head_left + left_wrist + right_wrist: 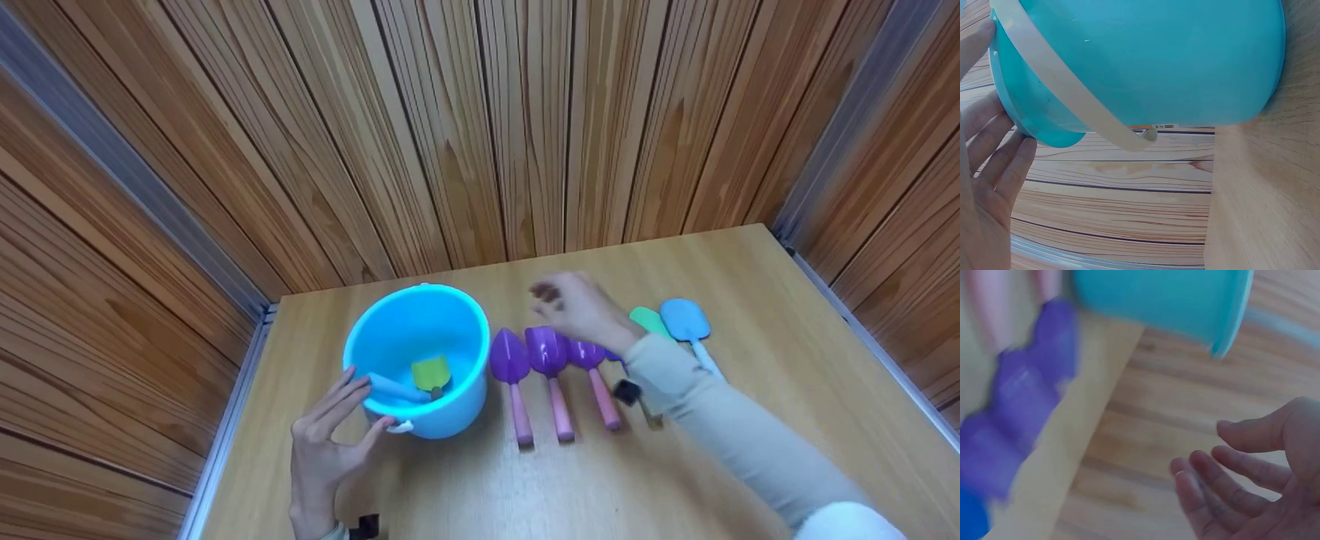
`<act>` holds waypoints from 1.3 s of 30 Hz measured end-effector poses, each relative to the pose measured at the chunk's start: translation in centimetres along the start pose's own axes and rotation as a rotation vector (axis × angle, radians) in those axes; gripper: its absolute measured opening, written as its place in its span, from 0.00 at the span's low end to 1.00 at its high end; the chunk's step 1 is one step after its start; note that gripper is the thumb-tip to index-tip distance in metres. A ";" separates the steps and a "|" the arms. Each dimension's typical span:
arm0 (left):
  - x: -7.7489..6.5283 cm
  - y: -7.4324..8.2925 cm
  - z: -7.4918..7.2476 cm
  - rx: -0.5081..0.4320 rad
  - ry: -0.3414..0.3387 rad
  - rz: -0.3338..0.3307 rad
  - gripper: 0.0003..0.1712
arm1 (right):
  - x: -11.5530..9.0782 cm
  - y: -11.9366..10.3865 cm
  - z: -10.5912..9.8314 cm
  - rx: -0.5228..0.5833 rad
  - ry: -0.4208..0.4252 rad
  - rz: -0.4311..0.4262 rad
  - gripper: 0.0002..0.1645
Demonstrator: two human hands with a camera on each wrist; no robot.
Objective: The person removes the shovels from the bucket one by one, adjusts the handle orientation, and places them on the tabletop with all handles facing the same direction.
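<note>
A light-blue bucket [466, 401] stands upright on the table. My left hand [330, 442] touches its rim at the near left, fingers extended and thumb apart from them. Inside lie a small yellow-green shovel [431, 371] and a blue tool [397, 388], whose kind I cannot tell. My right hand [581, 307] hovers above the table behind the trowels, holding nothing, its fingers loosely bent. Beneath and before it, three purple trowels with pink handles lie in a row: a pointed one [510, 360], a square-ended one [547, 351] and a third [589, 355] partly covered by the hand.
Right of the row, a dark-blue piece [613, 355] and a green shovel [649, 321] are partly hidden by the right arm. A light-blue shovel [685, 321] lies beyond. The bucket's white carrying handle [1072, 93] hangs down. Wood-panelled walls [450, 150] enclose the table [570, 487].
</note>
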State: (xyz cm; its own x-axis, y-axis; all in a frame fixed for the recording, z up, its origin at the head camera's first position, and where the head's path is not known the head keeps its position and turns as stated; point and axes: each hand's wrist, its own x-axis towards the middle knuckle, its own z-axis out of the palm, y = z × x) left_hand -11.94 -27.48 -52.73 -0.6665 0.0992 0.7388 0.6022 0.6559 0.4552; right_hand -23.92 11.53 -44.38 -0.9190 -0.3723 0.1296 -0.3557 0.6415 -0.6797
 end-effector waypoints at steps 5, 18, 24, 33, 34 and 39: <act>-0.1 -0.1 0.0 0.004 0.005 -0.009 0.34 | 2.3 -4.9 3.2 0.028 -0.070 -0.137 0.20; 0.3 -0.1 0.0 0.004 0.019 0.013 0.36 | 4.2 -9.6 9.5 -0.150 -0.244 -0.125 0.36; 0.3 -0.1 0.1 0.017 0.018 0.020 0.35 | 4.6 -10.3 11.7 -0.194 -0.396 0.000 0.36; -0.1 0.2 0.2 0.008 0.025 -0.004 0.34 | 5.0 -10.2 13.0 -0.224 -0.601 0.141 0.18; -0.1 0.2 0.2 0.010 0.025 -0.007 0.34 | 5.0 -10.2 13.1 -0.225 -0.611 0.145 0.18; -0.2 0.3 0.1 0.015 0.022 -0.018 0.34 | 5.0 -10.2 13.2 -0.209 -0.654 0.143 0.16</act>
State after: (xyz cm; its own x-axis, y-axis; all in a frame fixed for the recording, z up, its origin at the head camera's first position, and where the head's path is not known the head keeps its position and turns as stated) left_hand -11.66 -27.29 -52.82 -0.6670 0.0710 0.7416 0.5837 0.6684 0.4610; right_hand -22.69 -5.71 -46.33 -0.6915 -0.5597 -0.4566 -0.3243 0.8054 -0.4961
